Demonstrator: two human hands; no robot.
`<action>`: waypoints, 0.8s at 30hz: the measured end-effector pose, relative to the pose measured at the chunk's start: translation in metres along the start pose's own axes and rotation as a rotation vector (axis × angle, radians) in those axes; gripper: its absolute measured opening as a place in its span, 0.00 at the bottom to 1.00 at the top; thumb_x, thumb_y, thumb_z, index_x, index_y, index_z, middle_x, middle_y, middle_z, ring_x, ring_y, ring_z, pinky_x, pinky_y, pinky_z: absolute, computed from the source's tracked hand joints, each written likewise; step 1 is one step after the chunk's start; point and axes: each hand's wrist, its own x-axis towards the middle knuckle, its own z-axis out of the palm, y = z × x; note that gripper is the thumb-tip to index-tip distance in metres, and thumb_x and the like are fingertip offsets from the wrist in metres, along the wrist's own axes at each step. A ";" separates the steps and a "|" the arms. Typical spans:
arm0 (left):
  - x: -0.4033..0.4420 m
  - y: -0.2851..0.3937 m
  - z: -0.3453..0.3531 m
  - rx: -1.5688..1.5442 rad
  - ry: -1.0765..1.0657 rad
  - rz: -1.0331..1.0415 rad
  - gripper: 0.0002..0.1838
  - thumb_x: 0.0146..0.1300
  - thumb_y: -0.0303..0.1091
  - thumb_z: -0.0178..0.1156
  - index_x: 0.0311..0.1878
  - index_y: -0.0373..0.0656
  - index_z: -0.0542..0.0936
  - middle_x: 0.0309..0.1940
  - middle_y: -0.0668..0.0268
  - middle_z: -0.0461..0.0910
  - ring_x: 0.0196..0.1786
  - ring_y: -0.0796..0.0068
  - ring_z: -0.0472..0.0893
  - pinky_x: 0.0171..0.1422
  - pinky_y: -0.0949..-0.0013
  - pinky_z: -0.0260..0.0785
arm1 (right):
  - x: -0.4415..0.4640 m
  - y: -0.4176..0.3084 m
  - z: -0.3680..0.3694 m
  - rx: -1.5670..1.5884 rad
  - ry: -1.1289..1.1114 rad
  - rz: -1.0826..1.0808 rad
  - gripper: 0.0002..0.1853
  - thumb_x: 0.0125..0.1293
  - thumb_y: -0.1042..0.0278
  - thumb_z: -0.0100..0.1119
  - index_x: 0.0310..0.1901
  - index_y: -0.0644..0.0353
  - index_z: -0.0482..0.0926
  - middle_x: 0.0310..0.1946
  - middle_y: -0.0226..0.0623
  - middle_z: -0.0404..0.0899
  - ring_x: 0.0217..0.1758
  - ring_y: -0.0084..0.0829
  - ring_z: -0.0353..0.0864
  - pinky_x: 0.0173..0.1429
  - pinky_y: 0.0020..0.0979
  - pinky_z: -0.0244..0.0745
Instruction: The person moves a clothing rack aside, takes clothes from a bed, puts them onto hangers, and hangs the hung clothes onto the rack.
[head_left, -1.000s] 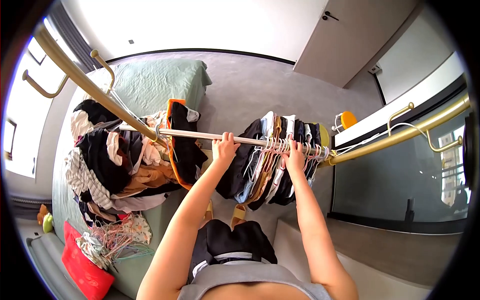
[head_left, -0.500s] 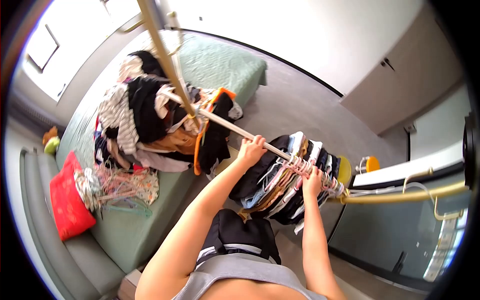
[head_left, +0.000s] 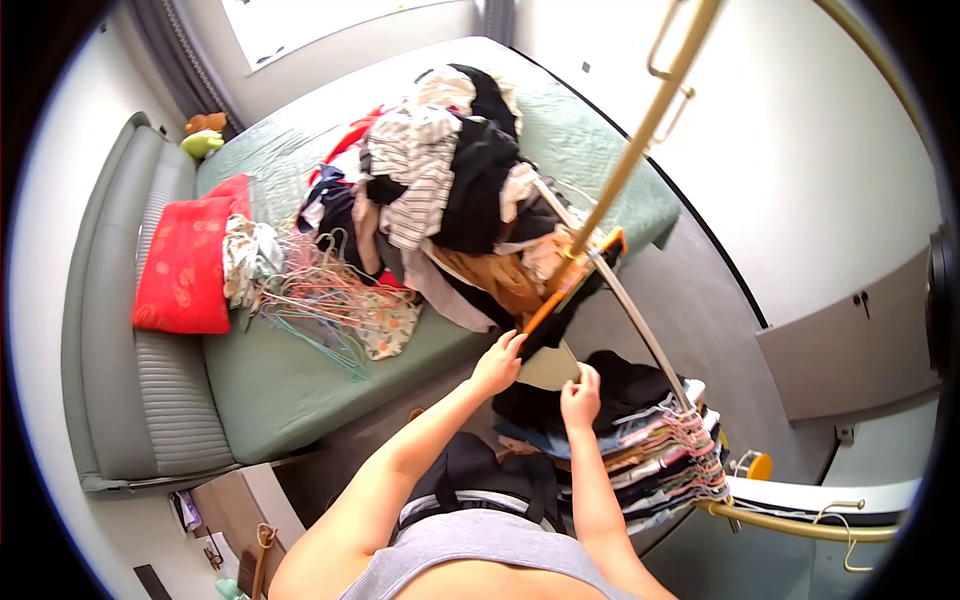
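Note:
My left hand (head_left: 498,364) is closed at the lower end of an orange hanger (head_left: 543,312), which slants up toward the clothes rack's upright. Dark cloth hangs beside that hanger. My right hand (head_left: 580,398) is raised to the right of my left one, fingers loosely bent and apart, with nothing visible in it. Just beyond it, a row of hung clothes (head_left: 625,440) crowds the near end of the rack's rail (head_left: 640,325). Their pink and white hangers (head_left: 695,440) are packed together at the right.
A large heap of clothes (head_left: 415,170) lies on the green-covered bed (head_left: 270,400). Loose wire hangers (head_left: 315,285) and a red cushion (head_left: 190,265) are at its left. The rack's gold upright (head_left: 640,140) rises across the view. A grey cabinet (head_left: 860,340) stands at right.
My view has turned left toward the bed. Both hands have left the rail and hung clothes; my left hand has come to the orange hanger, and my right hand is near it.

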 end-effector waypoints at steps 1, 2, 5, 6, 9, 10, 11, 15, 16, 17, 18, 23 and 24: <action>-0.009 -0.016 -0.024 0.013 0.051 -0.014 0.27 0.55 0.26 0.54 0.60 0.41 0.64 0.59 0.49 0.63 0.57 0.48 0.69 0.59 0.59 0.65 | 0.004 -0.015 0.028 0.020 -0.055 -0.051 0.19 0.53 0.74 0.54 0.50 0.59 0.73 0.48 0.40 0.73 0.32 0.33 0.79 0.41 0.33 0.75; -0.017 -0.033 -0.048 0.026 0.099 -0.028 0.27 0.55 0.26 0.55 0.60 0.41 0.64 0.58 0.49 0.64 0.55 0.49 0.70 0.57 0.59 0.66 | 0.008 -0.027 0.060 0.039 -0.110 -0.101 0.18 0.53 0.74 0.55 0.48 0.59 0.75 0.46 0.39 0.75 0.27 0.32 0.79 0.37 0.32 0.75; -0.045 -0.074 -0.123 -0.010 0.192 -0.138 0.23 0.55 0.26 0.54 0.56 0.40 0.67 0.52 0.51 0.69 0.54 0.50 0.71 0.57 0.60 0.66 | 0.023 -0.069 0.160 0.372 -0.238 0.006 0.12 0.57 0.69 0.57 0.43 0.62 0.78 0.33 0.38 0.81 0.30 0.27 0.81 0.39 0.28 0.75; -0.055 -0.088 -0.143 -0.046 0.205 -0.193 0.22 0.55 0.26 0.54 0.55 0.40 0.68 0.51 0.52 0.70 0.54 0.51 0.71 0.56 0.60 0.66 | 0.028 -0.081 0.190 0.479 -0.338 0.100 0.11 0.58 0.69 0.57 0.42 0.63 0.79 0.30 0.37 0.82 0.30 0.25 0.81 0.39 0.27 0.75; -0.081 -0.132 -0.187 0.000 0.292 -0.326 0.18 0.56 0.26 0.53 0.52 0.44 0.71 0.47 0.55 0.73 0.47 0.55 0.75 0.50 0.60 0.69 | 0.038 -0.144 0.242 0.576 -0.445 0.102 0.12 0.58 0.68 0.59 0.41 0.64 0.79 0.29 0.34 0.81 0.29 0.22 0.79 0.37 0.24 0.73; -0.088 -0.144 -0.197 -0.020 0.334 -0.331 0.17 0.56 0.25 0.53 0.51 0.44 0.72 0.45 0.56 0.74 0.41 0.59 0.78 0.45 0.62 0.70 | 0.040 -0.160 0.256 0.588 -0.464 0.102 0.12 0.58 0.68 0.58 0.41 0.64 0.79 0.28 0.33 0.81 0.29 0.21 0.79 0.36 0.24 0.73; -0.095 -0.152 -0.204 -0.028 0.341 -0.368 0.16 0.57 0.25 0.53 0.50 0.44 0.73 0.43 0.56 0.74 0.39 0.61 0.78 0.44 0.64 0.70 | 0.043 -0.175 0.268 0.585 -0.478 0.111 0.12 0.58 0.68 0.58 0.41 0.65 0.79 0.28 0.34 0.81 0.30 0.21 0.79 0.37 0.24 0.73; -0.098 -0.169 -0.222 -0.100 0.364 -0.430 0.13 0.58 0.25 0.54 0.47 0.42 0.75 0.40 0.58 0.75 0.35 0.66 0.78 0.41 0.68 0.71 | 0.084 -0.191 0.329 0.574 -0.388 0.066 0.15 0.57 0.67 0.58 0.45 0.65 0.76 0.35 0.39 0.81 0.34 0.27 0.79 0.43 0.28 0.73; -0.093 -0.169 -0.229 -0.118 0.366 -0.445 0.13 0.58 0.25 0.53 0.47 0.41 0.75 0.40 0.58 0.75 0.35 0.66 0.79 0.40 0.68 0.71 | 0.099 -0.200 0.335 0.582 -0.350 0.070 0.16 0.57 0.67 0.58 0.46 0.65 0.75 0.37 0.40 0.81 0.35 0.28 0.79 0.44 0.29 0.73; -0.089 -0.168 -0.235 -0.136 0.369 -0.462 0.12 0.58 0.25 0.53 0.47 0.41 0.75 0.40 0.58 0.75 0.35 0.67 0.79 0.40 0.68 0.71 | 0.118 -0.207 0.339 0.596 -0.354 0.159 0.20 0.57 0.65 0.59 0.50 0.66 0.72 0.44 0.44 0.77 0.36 0.30 0.79 0.45 0.29 0.73; -0.082 -0.167 -0.240 -0.155 0.374 -0.478 0.12 0.59 0.25 0.53 0.47 0.41 0.75 0.40 0.58 0.75 0.35 0.67 0.79 0.39 0.68 0.71 | 0.141 -0.205 0.350 0.532 -0.272 0.125 0.23 0.55 0.65 0.59 0.51 0.66 0.71 0.48 0.47 0.73 0.44 0.36 0.76 0.50 0.32 0.71; -0.043 -0.183 -0.261 -0.162 0.455 -0.512 0.11 0.60 0.25 0.51 0.45 0.39 0.77 0.39 0.59 0.76 0.34 0.68 0.79 0.38 0.69 0.71 | 0.239 -0.271 0.337 0.332 0.059 -0.129 0.28 0.53 0.64 0.62 0.56 0.59 0.65 0.55 0.45 0.65 0.52 0.43 0.72 0.47 0.38 0.73; -0.032 -0.184 -0.266 -0.170 0.461 -0.521 0.11 0.60 0.25 0.51 0.45 0.39 0.77 0.39 0.59 0.77 0.34 0.69 0.79 0.38 0.69 0.71 | 0.261 -0.279 0.340 0.325 0.101 -0.189 0.28 0.54 0.64 0.62 0.57 0.57 0.65 0.55 0.44 0.65 0.51 0.43 0.73 0.45 0.38 0.74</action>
